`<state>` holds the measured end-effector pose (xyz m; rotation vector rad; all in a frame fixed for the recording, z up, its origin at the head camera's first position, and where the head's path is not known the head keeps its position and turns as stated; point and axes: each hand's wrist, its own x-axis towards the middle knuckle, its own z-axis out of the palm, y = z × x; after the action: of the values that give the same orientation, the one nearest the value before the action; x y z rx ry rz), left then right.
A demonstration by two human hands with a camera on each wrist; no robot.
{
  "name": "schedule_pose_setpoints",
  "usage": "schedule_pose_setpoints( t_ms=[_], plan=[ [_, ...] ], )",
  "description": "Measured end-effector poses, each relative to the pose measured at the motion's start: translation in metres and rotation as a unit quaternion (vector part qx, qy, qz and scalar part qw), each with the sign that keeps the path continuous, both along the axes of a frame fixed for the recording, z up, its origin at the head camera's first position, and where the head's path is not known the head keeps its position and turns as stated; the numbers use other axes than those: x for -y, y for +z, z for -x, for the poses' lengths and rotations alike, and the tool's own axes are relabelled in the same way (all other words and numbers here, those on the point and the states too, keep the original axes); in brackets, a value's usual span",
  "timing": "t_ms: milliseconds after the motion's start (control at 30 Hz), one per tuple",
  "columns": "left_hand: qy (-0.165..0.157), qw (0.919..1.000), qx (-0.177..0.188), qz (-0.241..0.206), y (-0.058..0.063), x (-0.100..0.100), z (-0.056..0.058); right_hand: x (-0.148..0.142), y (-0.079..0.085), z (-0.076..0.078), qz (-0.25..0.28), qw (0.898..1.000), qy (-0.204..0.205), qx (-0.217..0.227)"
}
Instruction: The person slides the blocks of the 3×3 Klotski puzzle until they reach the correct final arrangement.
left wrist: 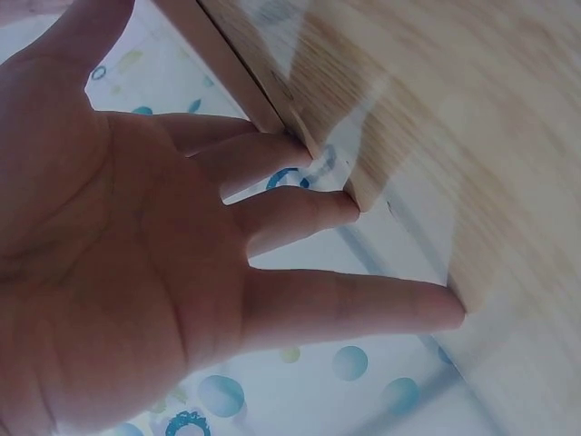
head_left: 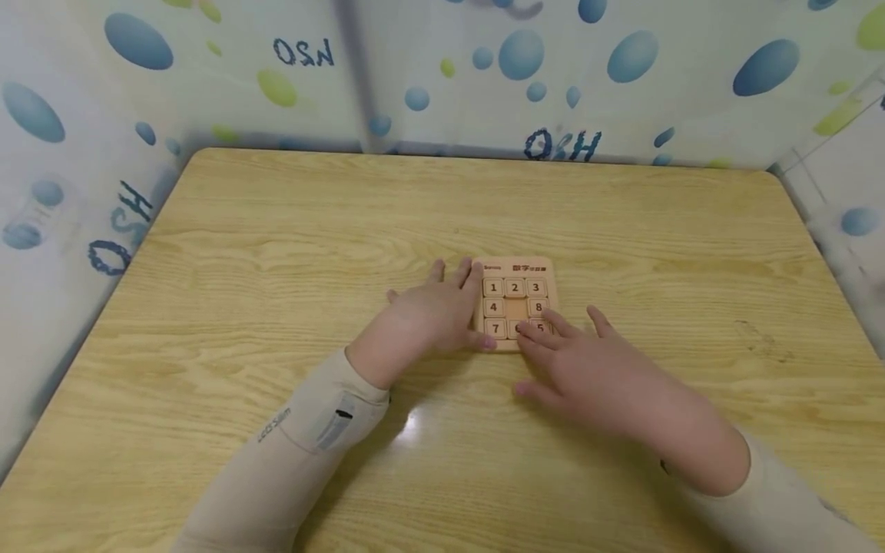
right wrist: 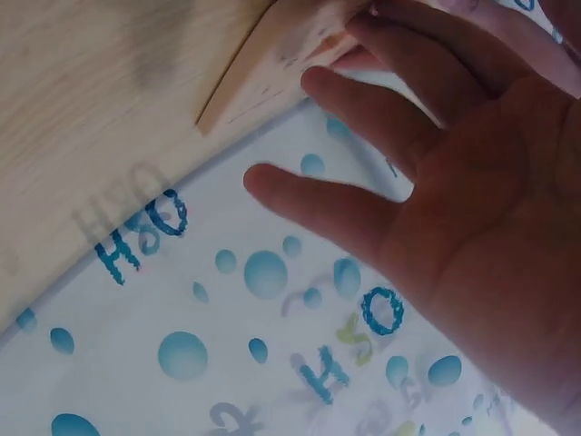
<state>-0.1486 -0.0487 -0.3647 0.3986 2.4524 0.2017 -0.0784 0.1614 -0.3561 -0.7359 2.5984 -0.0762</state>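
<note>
A square wooden number slide puzzle lies flat on the table. Its top row reads 1, 2, 3; below are 4, a bare gap in the centre and 8, then 7, 6 and 5. My left hand rests along the board's left side, its thumb at the lower left corner. Its fingers look straight and spread in the left wrist view, several tips on the table. From the lower right, my right hand reaches over the 6 and 5 tiles with fingers extended, partly covering them. The board's edge shows in the right wrist view.
The wood-grain table extends widely around the puzzle. Behind its far edge and along its left side stands a white covering printed with blue and green drops.
</note>
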Motion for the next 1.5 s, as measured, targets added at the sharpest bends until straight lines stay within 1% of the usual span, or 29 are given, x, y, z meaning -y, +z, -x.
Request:
schedule_pose_setpoints(
  t_ms=[67,167,300,400,567,767,933,1033,1133,1200,1267,1400,1500],
  plan=[
    [0.002,1.0,0.001,-0.002,0.0,0.001,0.0,0.004,-0.003,0.002,-0.006,1.0,0.001,-0.009],
    [0.007,1.0,-0.001,-0.003,0.0,0.003,-0.001,0.011,-0.006,0.008,-0.017,0.999,-0.003,-0.029],
    [0.006,1.0,0.0,-0.002,-0.001,0.004,-0.001,0.014,-0.009,0.013,-0.025,0.999,-0.013,-0.026],
    [0.001,1.0,0.001,-0.004,-0.001,0.004,-0.001,0.01,-0.005,0.01,-0.036,0.999,-0.028,-0.021],
    [-0.002,1.0,-0.004,-0.001,0.001,0.001,0.0,-0.002,0.004,0.002,-0.042,0.998,-0.044,-0.034],
    [-0.002,1.0,0.0,0.003,0.002,-0.001,0.001,-0.008,0.007,-0.001,-0.047,0.997,-0.04,-0.035],
    [0.001,1.0,0.001,0.002,0.002,-0.001,0.0,-0.003,0.003,-0.007,-0.054,0.997,-0.024,-0.047],
    [0.004,1.0,0.0,0.002,0.002,-0.001,0.0,0.006,-0.001,-0.012,-0.039,0.998,-0.002,-0.057],
    [0.007,1.0,-0.001,0.0,0.001,0.0,-0.001,0.013,-0.003,-0.014,-0.013,0.999,0.012,-0.048],
    [0.007,1.0,-0.001,-0.001,0.0,0.0,-0.001,0.013,-0.003,-0.013,-0.002,0.999,0.008,-0.038],
    [0.005,1.0,-0.001,-0.002,0.0,0.0,0.0,0.01,-0.001,-0.01,-0.002,0.999,-0.008,-0.034],
    [-0.001,1.0,-0.004,-0.001,-0.001,0.0,0.0,0.001,0.003,0.0,-0.024,0.998,-0.038,-0.034],
    [-0.003,1.0,-0.006,0.001,-0.001,0.0,0.0,-0.005,0.004,0.007,-0.037,0.998,-0.045,-0.034]
  ],
)
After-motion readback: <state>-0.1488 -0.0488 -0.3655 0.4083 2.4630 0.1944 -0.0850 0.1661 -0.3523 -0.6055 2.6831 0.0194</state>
